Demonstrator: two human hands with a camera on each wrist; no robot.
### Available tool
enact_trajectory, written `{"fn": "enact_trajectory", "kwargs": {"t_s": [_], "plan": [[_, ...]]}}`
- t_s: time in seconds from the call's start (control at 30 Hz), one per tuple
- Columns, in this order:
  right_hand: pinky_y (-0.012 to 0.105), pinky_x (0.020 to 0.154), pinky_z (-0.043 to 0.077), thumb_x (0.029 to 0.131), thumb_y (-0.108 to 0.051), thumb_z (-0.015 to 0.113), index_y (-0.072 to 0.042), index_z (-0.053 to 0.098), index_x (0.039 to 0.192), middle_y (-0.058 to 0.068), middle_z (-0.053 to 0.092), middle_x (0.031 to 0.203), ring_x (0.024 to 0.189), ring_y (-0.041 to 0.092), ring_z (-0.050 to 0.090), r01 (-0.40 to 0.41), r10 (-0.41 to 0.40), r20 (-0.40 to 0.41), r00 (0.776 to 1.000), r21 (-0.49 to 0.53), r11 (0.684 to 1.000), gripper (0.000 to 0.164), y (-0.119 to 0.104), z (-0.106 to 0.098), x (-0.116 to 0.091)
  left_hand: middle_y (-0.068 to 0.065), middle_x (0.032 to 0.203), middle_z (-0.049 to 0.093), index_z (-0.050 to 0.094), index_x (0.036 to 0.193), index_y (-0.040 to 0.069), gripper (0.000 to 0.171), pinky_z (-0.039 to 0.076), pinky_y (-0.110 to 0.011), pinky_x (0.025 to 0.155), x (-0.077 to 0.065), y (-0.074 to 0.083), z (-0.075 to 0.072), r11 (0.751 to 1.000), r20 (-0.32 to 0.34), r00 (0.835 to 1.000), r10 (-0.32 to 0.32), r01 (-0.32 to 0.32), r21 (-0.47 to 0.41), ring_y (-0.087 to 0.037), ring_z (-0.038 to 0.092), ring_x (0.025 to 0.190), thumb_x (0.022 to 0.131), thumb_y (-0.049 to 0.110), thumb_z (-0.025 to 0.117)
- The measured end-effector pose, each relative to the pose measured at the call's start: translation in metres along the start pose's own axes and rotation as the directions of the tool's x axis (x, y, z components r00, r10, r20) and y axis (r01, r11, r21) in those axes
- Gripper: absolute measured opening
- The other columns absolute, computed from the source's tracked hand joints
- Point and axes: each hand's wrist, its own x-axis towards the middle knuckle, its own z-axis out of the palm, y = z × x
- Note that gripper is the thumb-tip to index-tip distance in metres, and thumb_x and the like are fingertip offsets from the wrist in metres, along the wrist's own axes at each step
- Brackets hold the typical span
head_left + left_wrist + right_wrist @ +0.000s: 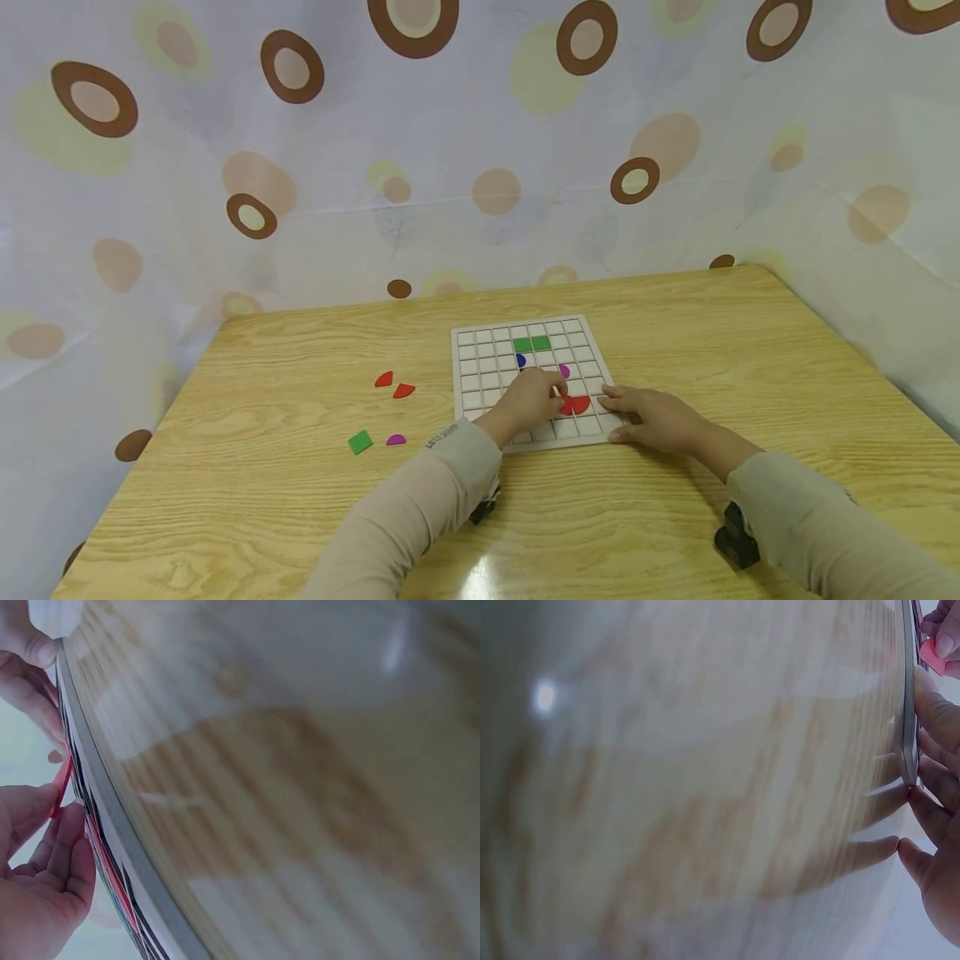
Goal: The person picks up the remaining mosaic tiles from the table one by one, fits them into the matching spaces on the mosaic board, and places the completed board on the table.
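My left hand pinches a small flat red piece between thumb and fingers, low over a white grid board. A red quarter-circle piece lies on the board right beside those fingertips. My right hand rests at the board's right edge and near corner, fingers spread, some fingertips touching the edge. Two green squares sit in the board's upper squares. Below them are a blue piece and a purple piece. My left hand covers part of the lower squares.
Left of the board on the wooden table lie two red quarter-circles, a green square and a purple half-circle. A patterned curtain hangs behind the table and along its sides.
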Motion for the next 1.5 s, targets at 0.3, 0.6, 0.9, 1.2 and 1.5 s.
{"fn": "enact_trajectory", "kwargs": {"t_s": [0.3,0.6,0.9,1.2,1.5], "plan": [[0.049,0.09,0.028,0.078,-0.036,0.059,0.001,0.047,0.121,0.017,0.038,0.129,0.117,0.036,0.033,0.004,-0.004,0.005,1.0,-0.002,1.0,0.058,0.0004,-0.0002,0.001,0.0,0.079,0.058,0.064,0.096,0.006,0.018,0.04,-0.019,0.065,0.001,-0.001,-0.0016,0.996,0.036,0.999,-0.006,0.003,0.086,-0.009,0.048,0.073,0.08,0.013,0.06],[0.049,0.09,0.028,0.077,-0.035,0.06,0.001,0.047,0.121,0.017,0.038,0.129,0.117,0.036,0.033,0.006,-0.006,0.003,1.0,-0.005,1.0,0.058,0.0015,0.0007,0.0005,-0.002,0.091,0.06,0.063,0.103,0.005,0.024,0.038,-0.018,0.069,0.0013,-0.0009,-0.0006,0.983,0.074,0.997,0.024,-0.037,0.18,-0.008,0.045,0.075,0.08,0.011,0.061],[0.049,0.09,0.028,0.078,-0.035,0.06,0.001,0.047,0.122,0.018,0.037,0.129,0.117,0.036,0.032,0.004,-0.004,0.004,1.0,0.01,1.0,0.058,0.0015,0.001,0.0006,0.0,0.087,0.055,0.063,0.102,0.007,0.024,0.038,-0.019,0.071,0.0004,0.0016,-0.0019,0.972,0.084,0.996,0.017,-0.036,0.232,-0.009,0.046,0.078,0.08,0.015,0.061],[0.048,0.09,0.029,0.077,-0.036,0.06,0.001,0.047,0.121,0.017,0.038,0.129,0.117,0.036,0.033,0.015,-0.015,-0.006,1.0,0.004,1.0,0.059,0.0037,0.0012,0.002,0.001,0.086,0.053,0.063,0.1,0.007,0.021,0.039,-0.018,0.072,0.0022,0.0007,-0.0021,0.973,0.078,0.997,0.01,-0.028,0.228,-0.009,0.047,0.08,0.079,0.011,0.061],[0.049,0.09,0.028,0.077,-0.037,0.06,0.001,0.047,0.121,0.018,0.038,0.129,0.117,0.036,0.033,0.014,-0.014,-0.004,1.0,-0.001,1.0,0.06,0.0029,0.0013,0.0008,0.0,0.088,0.054,0.062,0.1,0.007,0.021,0.039,-0.019,0.073,0.0024,0.0008,-0.0027,0.979,0.086,0.996,0.027,-0.043,0.199,-0.01,0.049,0.082,0.08,0.006,0.058]]}}
